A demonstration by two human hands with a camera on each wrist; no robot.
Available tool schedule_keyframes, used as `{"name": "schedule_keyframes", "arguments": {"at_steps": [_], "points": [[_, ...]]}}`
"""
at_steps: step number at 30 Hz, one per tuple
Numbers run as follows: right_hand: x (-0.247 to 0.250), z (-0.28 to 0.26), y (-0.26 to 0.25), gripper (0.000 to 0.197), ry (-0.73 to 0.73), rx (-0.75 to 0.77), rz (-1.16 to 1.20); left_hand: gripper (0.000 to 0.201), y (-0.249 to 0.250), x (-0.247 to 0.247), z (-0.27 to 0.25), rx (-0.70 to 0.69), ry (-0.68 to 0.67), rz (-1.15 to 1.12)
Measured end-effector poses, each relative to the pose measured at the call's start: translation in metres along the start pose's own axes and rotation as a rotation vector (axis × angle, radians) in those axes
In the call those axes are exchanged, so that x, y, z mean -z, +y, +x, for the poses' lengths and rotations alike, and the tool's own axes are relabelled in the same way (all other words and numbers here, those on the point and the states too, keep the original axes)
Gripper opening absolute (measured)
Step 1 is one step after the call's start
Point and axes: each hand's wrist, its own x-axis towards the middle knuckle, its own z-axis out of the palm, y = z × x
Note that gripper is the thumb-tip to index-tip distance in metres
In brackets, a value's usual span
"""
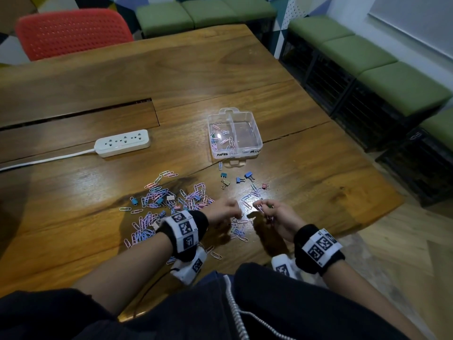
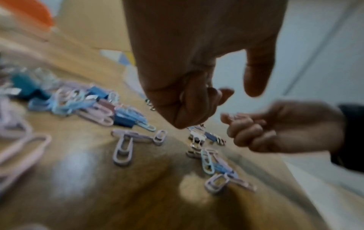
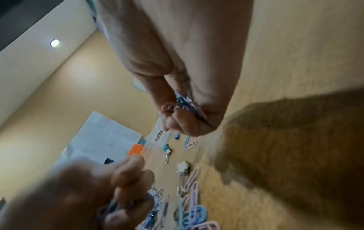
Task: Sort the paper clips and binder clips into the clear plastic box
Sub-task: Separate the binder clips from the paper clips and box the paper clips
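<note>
The clear plastic box (image 1: 255, 143) stands mid-table with two compartments; several paper clips (image 1: 221, 137) lie in its left one. A mixed pile of pastel paper clips and small binder clips (image 1: 161, 202) spreads over the wood to the left of my hands. A few binder clips (image 1: 248, 175) lie between the box and my hands. My right hand (image 1: 261, 207) holds a bunch of paper clips (image 3: 185, 104) in its curled fingers. Just to its left, my left hand (image 1: 234, 212) hovers low over the table, fingers curled around paper clips (image 3: 112, 207).
A white power strip (image 1: 122, 143) with its cord lies at the left of the wooden table (image 1: 306, 168). A red chair (image 1: 73, 33) stands at the far edge, and green-cushioned benches (image 1: 392, 79) line the right side. More loose clips (image 1: 239, 231) lie under my hands.
</note>
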Motion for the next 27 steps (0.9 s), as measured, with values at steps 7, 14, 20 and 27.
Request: {"name": "schedule_keyframes", "arguments": {"at_steps": [7,14,20,27], "points": [[0.002,0.006,0.007,0.022,-0.031,-0.077,0.133,0.053,-0.007,-0.022,0.003,-0.116,0.106,1.094],[-0.012,0.005,0.016,0.029,0.072,0.130,-0.521,0.035,-0.017,-0.018,0.003,-0.131,0.106,1.110],[-0.021,0.007,0.029,0.040,0.064,0.167,-0.998,0.022,-0.021,-0.004,-0.002,-0.127,0.167,0.797],[-0.027,0.008,0.034,0.010,0.083,0.260,-1.198,0.035,-0.024,0.019,-0.007,-0.015,0.150,-0.429]]}}
